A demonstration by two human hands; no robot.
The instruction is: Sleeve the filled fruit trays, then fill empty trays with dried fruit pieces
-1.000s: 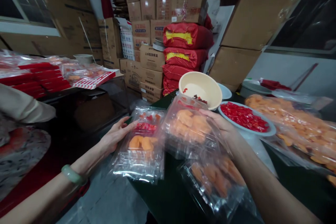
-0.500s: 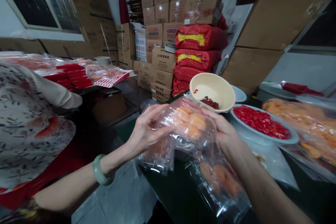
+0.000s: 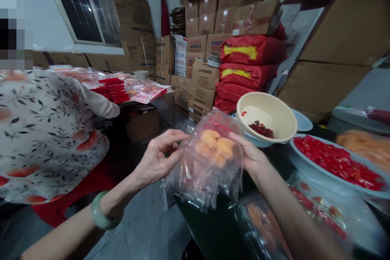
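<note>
A clear plastic bag (image 3: 215, 146) of orange, rounded pieces is tilted up in front of me, with red showing at its top. My right hand (image 3: 251, 156) grips its right edge. At its left edge is my left hand (image 3: 163, 154), fingers curled in a loose pinch on the plastic; a green bangle (image 3: 103, 211) circles that wrist. Another clear bag (image 3: 195, 178) hangs or lies just below, its contents blurred. A further bag of orange pieces (image 3: 265, 223) rests on the dark green tabletop (image 3: 210, 225), partly behind my right forearm.
A cream bowl (image 3: 268, 109) holds a few dark red bits. Right of it stands a pale blue basin (image 3: 304, 158) of red packets. A person in a floral top (image 3: 61, 130) is at the left, near a table of red packages (image 3: 111, 91). Red bundles (image 3: 252, 53) and cartons (image 3: 204, 77) are stacked behind.
My view has turned left, so the surroundings shift right. My left hand has slid from over the bag out to its left edge. The bag is tilted more upright.
</note>
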